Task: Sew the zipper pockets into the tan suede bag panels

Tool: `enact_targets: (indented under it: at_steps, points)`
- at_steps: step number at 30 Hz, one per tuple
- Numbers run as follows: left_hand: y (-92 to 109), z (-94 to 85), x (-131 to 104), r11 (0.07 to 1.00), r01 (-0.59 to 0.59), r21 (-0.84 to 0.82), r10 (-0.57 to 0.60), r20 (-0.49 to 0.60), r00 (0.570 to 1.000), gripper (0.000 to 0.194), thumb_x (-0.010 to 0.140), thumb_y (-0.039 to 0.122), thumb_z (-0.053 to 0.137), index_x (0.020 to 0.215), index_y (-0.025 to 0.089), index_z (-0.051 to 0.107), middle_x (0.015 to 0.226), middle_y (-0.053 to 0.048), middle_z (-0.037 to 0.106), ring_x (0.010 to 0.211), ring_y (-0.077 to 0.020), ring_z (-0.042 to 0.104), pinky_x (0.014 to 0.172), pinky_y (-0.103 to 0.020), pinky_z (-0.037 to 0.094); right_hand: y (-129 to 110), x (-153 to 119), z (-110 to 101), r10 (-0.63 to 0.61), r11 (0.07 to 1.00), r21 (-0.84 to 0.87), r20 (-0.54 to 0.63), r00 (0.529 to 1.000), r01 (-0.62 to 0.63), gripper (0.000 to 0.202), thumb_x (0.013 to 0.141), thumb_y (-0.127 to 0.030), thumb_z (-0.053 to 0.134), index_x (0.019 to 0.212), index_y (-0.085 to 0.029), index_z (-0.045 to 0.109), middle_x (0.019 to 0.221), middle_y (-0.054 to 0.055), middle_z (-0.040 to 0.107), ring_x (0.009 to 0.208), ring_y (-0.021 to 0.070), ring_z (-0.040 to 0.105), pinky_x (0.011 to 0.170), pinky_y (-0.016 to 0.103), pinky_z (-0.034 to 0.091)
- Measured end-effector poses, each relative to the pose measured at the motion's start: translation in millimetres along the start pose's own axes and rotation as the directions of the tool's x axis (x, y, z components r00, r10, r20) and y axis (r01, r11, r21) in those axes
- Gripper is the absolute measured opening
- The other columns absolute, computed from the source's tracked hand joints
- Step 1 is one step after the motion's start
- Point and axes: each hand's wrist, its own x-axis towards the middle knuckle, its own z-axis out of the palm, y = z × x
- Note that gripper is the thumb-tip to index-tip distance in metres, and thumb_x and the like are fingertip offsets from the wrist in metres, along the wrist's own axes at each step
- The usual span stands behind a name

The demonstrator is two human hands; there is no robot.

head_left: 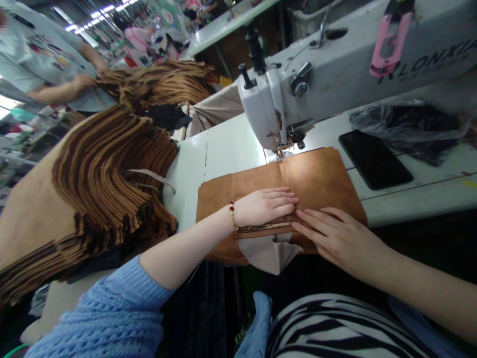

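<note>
At the left side of the bench (223, 149), a stack of brown pieces (122, 164) bounds the working area, with a bare strip of bench surface between it and the brown panel (320, 174). The panel lies flat, its near side along the bench's front edge and its far edge at the needle area of the sewing machine (266, 99), which limits clearance there. The left hand (266, 205) rests palm down on the panel, fingers extended and close together, just beyond the zipper (268, 227); pale cloth (266, 254) hangs out on the near side. The panel extends beneath and to both sides of this hand. The right hand (335, 238) is open, fingers slightly spread, fingertips on the panel beside the zipper's right end. Further right, a narrow gap separates the panel from a black phone (375, 159); a plastic bag (413, 124) occupies the bench beyond.
</note>
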Motion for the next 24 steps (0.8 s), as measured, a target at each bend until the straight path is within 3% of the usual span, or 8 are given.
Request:
enact_targets:
  at_steps: [4,8,13,19,21,24]
  points:
    - [-6,4.7,-7,0.996,0.046,-0.073,-0.046,-0.006,0.999,0.03,0.103,0.018,0.048,0.126,0.023,0.067,0.144,-0.007,0.061,0.139,-0.0177,0.052,0.123,-0.041,0.039,1,3,-2,-0.014,1.0,-0.002,0.014,1.0,0.014,0.05,0.089,-0.022,0.06,0.138,-0.019,0.059,0.147,0.009,0.058,0.13,0.0236,0.052,0.106,0.042,0.038]
    - [-27,-3.9,2,0.99,0.113,-0.083,-0.11,0.04,0.993,0.037,0.105,0.017,0.041,0.135,0.026,0.06,0.144,-0.004,0.061,0.137,-0.0177,0.055,0.125,-0.046,0.033,2,5,-3,-0.013,1.0,-0.007,0.021,1.0,0.013,0.051,0.086,-0.023,0.065,0.136,-0.019,0.061,0.144,0.01,0.06,0.125,0.0249,0.055,0.104,0.042,0.039]
    - [-56,-20.5,44,0.987,0.16,-0.029,-0.153,0.166,0.974,0.025,0.104,0.027,0.048,0.109,0.019,0.072,0.116,-0.006,0.071,0.115,-0.0222,0.063,0.11,-0.039,0.045,2,5,-5,-0.005,1.0,0.009,0.02,1.0,0.005,0.052,0.084,-0.022,0.067,0.136,-0.019,0.061,0.145,0.009,0.059,0.123,0.0244,0.056,0.102,0.041,0.04]
    - [-70,-31.2,81,0.985,0.173,-0.008,-0.155,0.408,0.9,0.002,0.083,0.018,0.076,0.085,0.018,0.075,0.091,-0.001,0.068,0.095,-0.0235,0.065,0.094,-0.04,0.053,3,4,-5,-0.001,1.0,0.03,0.001,1.0,0.001,0.051,0.085,-0.022,0.065,0.135,-0.02,0.061,0.144,0.008,0.061,0.122,0.0226,0.056,0.101,0.04,0.039]
    - [-69,-30.2,82,0.985,0.173,-0.024,-0.149,0.396,0.906,0.008,0.078,0.017,0.081,0.077,0.019,0.073,0.086,0.0,0.068,0.092,-0.0241,0.065,0.09,-0.04,0.055,3,4,-5,-0.003,0.999,0.033,-0.003,1.0,0.004,0.051,0.086,-0.022,0.065,0.136,-0.02,0.061,0.144,0.008,0.06,0.122,0.0222,0.057,0.102,0.04,0.039]
    - [-62,-25.4,73,0.984,0.175,-0.04,-0.156,0.297,0.942,0.006,0.089,0.02,0.07,0.086,0.015,0.071,0.092,-0.002,0.068,0.095,-0.0209,0.066,0.089,-0.034,0.054,3,5,-5,-0.008,1.0,0.03,-0.002,1.0,0.008,0.05,0.086,-0.022,0.066,0.136,-0.02,0.061,0.143,0.009,0.061,0.123,0.0222,0.056,0.102,0.04,0.038]
